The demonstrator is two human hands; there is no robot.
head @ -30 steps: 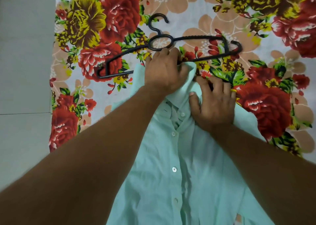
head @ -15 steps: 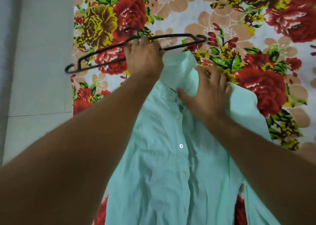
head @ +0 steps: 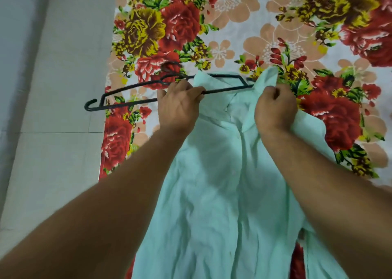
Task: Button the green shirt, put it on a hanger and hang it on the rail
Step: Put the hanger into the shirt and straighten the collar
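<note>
the green shirt lies front-up on the floral sheet, collar at the far end. the left hand is curled around the lower bar of the black hanger, whose right end sits inside the collar opening. the right hand pinches the collar's right side, lifting it just beside that hanger end.

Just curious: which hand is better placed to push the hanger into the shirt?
Probably the left hand: it grips the hanger, whose far end meets the shirt collar that the right hand holds up.
</note>
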